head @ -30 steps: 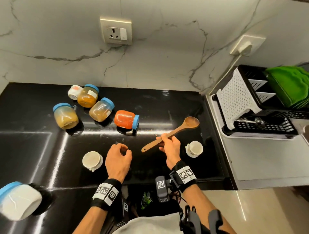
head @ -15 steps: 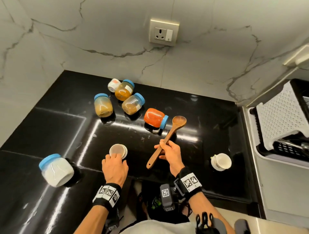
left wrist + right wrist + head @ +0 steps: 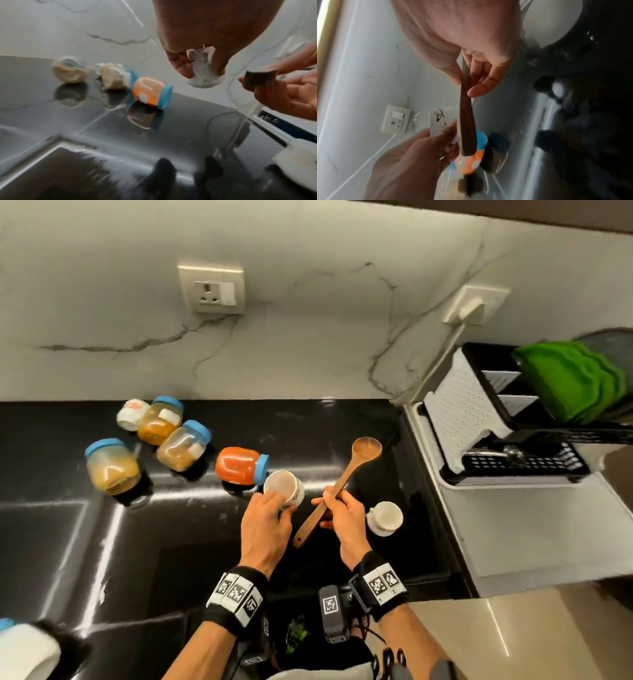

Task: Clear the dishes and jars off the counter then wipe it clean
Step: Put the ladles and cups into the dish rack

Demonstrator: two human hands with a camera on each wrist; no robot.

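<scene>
Left hand (image 3: 265,523) grips empty white cup (image 3: 286,487), lifted beside orange-filled jar (image 3: 239,465) lying on black counter (image 3: 102,559); right hand (image 3: 344,517) pinches wooden spoon (image 3: 346,477). Second cup (image 3: 385,517) stands empty.

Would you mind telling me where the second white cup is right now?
In the head view, the second white cup stands on the black counter, just right of the right hand, near the dish rack.

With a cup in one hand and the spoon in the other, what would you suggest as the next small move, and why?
Probably carry both to the dish rack on the right. The left hand already holds a cup off the counter and the right hand has a grip on the wooden spoon, so neither hand is free for the second cup or the jars.
</scene>
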